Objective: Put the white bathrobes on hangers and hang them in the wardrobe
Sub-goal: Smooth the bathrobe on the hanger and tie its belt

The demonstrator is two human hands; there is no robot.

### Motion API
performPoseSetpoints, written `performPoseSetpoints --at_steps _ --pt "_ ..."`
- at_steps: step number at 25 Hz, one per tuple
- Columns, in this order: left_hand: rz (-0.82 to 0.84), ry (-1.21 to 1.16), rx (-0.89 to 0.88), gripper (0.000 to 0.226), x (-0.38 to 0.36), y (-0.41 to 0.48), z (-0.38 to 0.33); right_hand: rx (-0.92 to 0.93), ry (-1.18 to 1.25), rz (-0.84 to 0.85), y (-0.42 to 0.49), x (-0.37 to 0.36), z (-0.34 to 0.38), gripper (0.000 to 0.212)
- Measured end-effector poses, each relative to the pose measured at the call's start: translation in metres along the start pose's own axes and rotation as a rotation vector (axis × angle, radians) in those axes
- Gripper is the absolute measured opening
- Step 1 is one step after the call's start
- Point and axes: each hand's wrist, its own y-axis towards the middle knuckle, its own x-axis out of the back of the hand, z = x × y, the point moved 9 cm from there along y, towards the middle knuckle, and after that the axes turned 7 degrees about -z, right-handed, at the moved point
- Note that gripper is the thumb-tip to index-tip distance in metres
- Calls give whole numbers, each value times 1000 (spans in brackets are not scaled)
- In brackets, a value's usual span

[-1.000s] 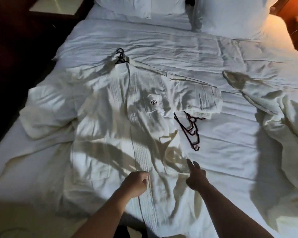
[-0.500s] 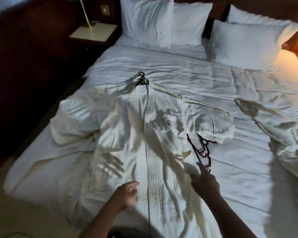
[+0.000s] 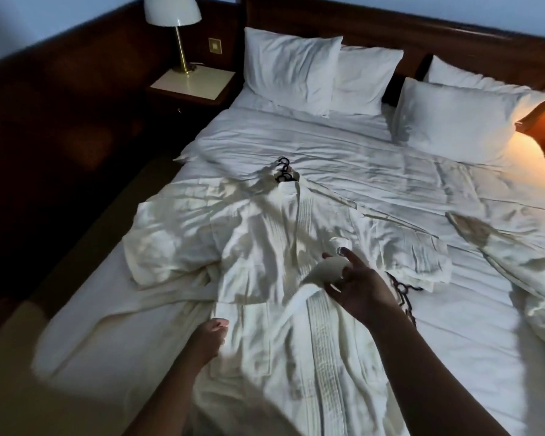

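A white bathrobe (image 3: pixel 265 247) lies spread front-up on the bed (image 3: pixel 343 146). Dark hanger hooks (image 3: pixel 282 171) stick out of its collar. My right hand (image 3: pixel 359 284) is over the robe's chest and pinches a lifted fold of the front panel between thumb and fingers. On the robe's lower left part rests my left hand (image 3: pixel 211 338), its fingers loosely bent, holding nothing. More dark hangers (image 3: pixel 403 291) lie on the sheet right of the robe, partly hidden by my right hand. A second crumpled white bathrobe (image 3: pixel 516 262) lies at the bed's right side. No wardrobe is in view.
Several white pillows (image 3: pixel 290 73) lean on the dark wooden headboard (image 3: pixel 390 29). A bedside table (image 3: pixel 192 83) with a white lamp (image 3: pixel 172 14) stands at the bed's far left. Dark floor (image 3: pixel 60 152) runs along the left side.
The view has pulled back and up, showing headboard and lamp. My right hand moved up from the robe's hem to its chest and took a fold. My left hand slid left on the robe.
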Motion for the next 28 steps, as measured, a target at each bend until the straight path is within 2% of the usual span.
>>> performPoseSetpoints --at_steps 2,3,5,7,9,12,17,19,21,25,28 --pt "11 -84 61 29 18 28 7 33 -3 54 8 -21 -17 68" --pt "32 -122 65 31 23 41 15 72 -90 17 14 -21 -25 67" --pt "24 -151 131 29 37 49 17 142 -426 -197 26 -6 -39 49" --pt "-12 -222 224 10 50 54 15 171 -773 -405 45 19 -53 27" --pt "-74 -221 236 16 61 70 19 182 -1048 -433 62 34 -67 22" --pt "-111 -327 307 18 60 89 28 177 -1310 -389 82 51 -72 26" --pt "-173 -417 272 19 52 118 25 183 -1428 -345 124 67 -60 41" --pt "-170 -496 274 30 48 133 29 179 -1489 -358 141 73 -56 51" --pt "-222 -727 393 34 48 146 38 177 -1526 -356 155 76 -53 62" --pt "-216 -1076 540 18 35 160 30 130 -1675 -315 181 78 -54 84" --pt "-195 -1215 525 33 31 163 10 34 -1845 -259 194 80 -59 94"
